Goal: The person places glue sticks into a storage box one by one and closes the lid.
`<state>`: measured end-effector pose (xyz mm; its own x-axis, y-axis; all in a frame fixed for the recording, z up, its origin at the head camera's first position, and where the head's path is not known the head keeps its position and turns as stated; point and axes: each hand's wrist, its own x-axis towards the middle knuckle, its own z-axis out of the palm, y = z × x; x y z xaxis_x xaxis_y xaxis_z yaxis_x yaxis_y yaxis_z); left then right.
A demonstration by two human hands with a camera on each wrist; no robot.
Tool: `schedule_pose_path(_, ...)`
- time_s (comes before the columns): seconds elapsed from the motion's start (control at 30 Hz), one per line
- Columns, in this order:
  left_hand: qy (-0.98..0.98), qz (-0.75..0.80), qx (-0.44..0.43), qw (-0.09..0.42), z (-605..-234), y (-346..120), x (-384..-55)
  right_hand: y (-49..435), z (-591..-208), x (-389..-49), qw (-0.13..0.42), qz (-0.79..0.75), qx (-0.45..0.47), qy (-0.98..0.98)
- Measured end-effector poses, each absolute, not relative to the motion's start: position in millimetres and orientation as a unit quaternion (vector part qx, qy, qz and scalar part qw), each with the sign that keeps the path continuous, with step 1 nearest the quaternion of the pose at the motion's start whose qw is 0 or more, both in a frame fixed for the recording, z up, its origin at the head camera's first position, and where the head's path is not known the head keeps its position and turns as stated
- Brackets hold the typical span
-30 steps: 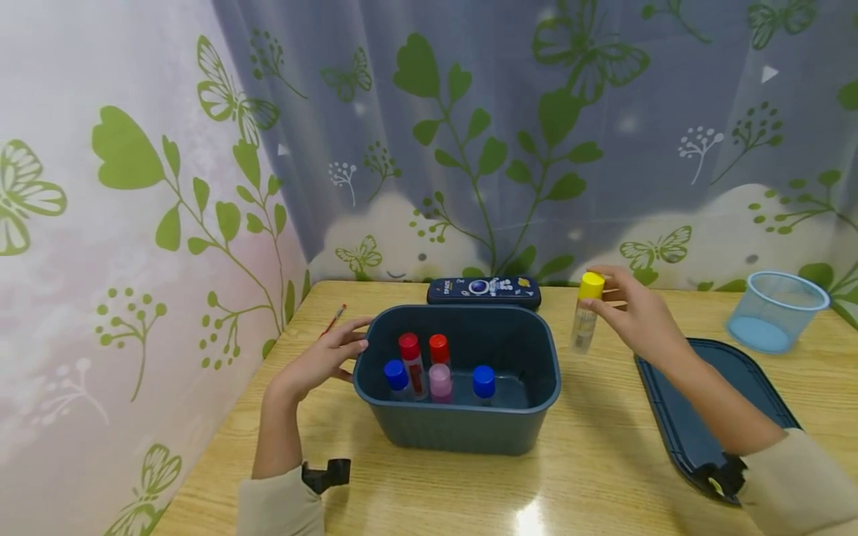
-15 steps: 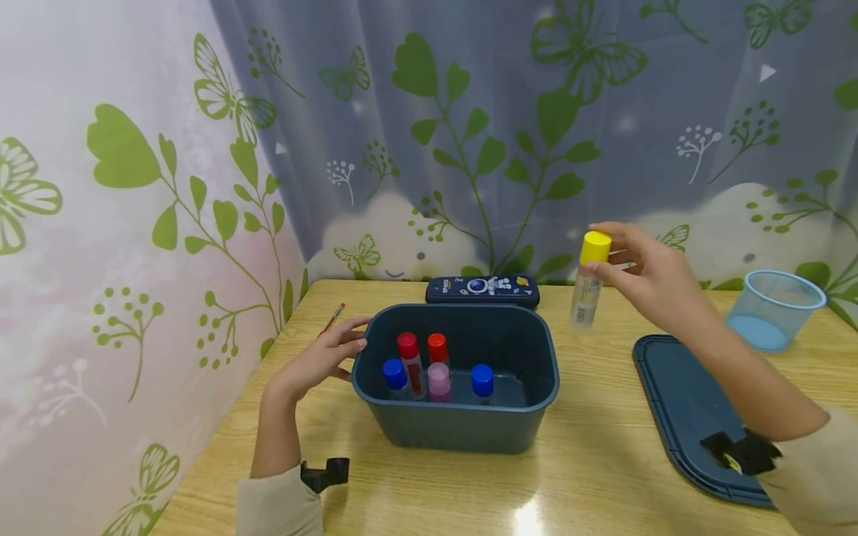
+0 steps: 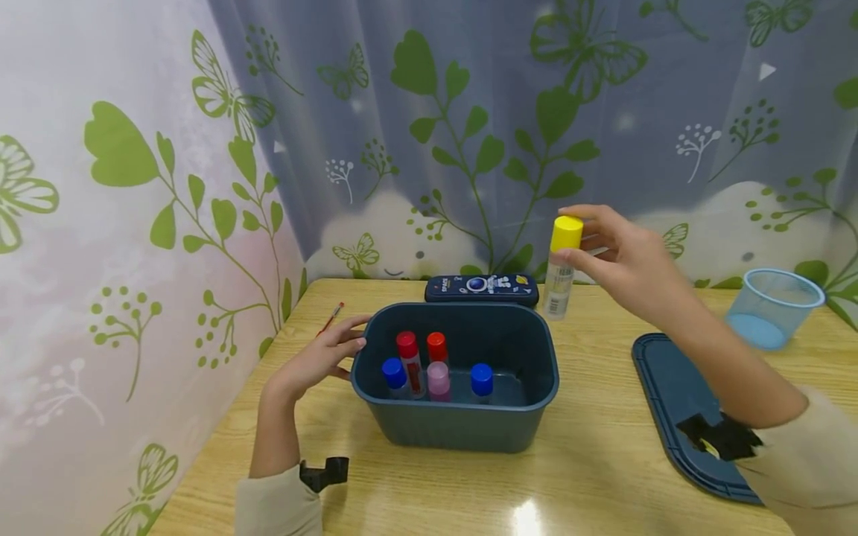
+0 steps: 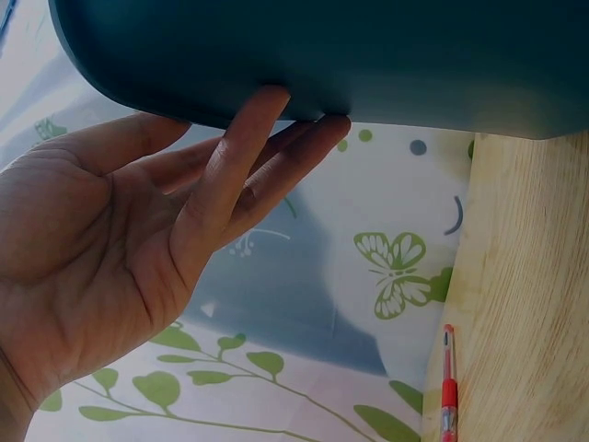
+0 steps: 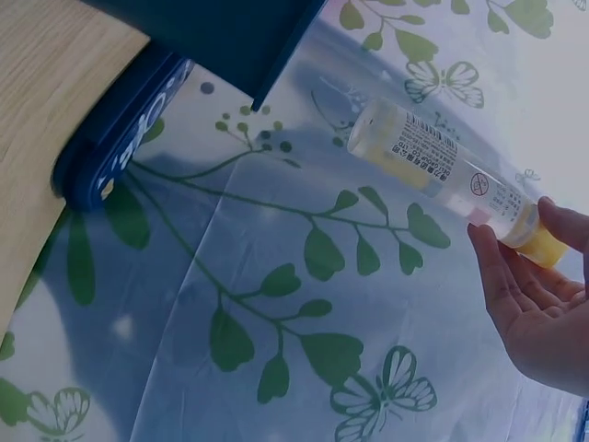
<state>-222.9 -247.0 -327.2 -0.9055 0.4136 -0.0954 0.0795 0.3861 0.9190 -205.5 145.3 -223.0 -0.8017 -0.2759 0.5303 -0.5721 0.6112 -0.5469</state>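
Note:
My right hand (image 3: 630, 257) pinches a clear tube with a yellow cap (image 3: 567, 232) between thumb and fingers. It hangs nearly upright above the table, just behind and right of a dark blue-green bin (image 3: 462, 430). The right wrist view shows a printed label with a barcode on the clear tube (image 5: 428, 161). At the bin's left side, my left hand (image 3: 318, 361) touches the rim and outer wall; the left hand (image 4: 129, 221) has loosely extended fingers against the wall. Inside the bin stand several capped tubes: blue caps (image 3: 482, 378), red caps (image 3: 407, 343) and a pink one (image 3: 439, 380).
Behind the bin lies a dark blue pencil case (image 3: 481, 289) with an astronaut picture. A dark lid (image 3: 677, 394) lies to the right, partly under my right forearm. A light blue mesh cup (image 3: 771, 313) stands farther right. A red pen (image 3: 331, 316) lies at the left.
My right hand has lifted the yellow-capped tube off the right side of the table and carried it left toward the bin. The left hand has stayed at the bin's side.

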Motion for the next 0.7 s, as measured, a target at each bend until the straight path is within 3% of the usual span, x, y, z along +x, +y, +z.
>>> schedule_pose_path(0.7, 0.817, 0.533, 0.153, 0.156, -326.6, -246.8, -221.8, 92.5, -251.0, -213.0, 0.157, 0.383, 0.288, -0.863)
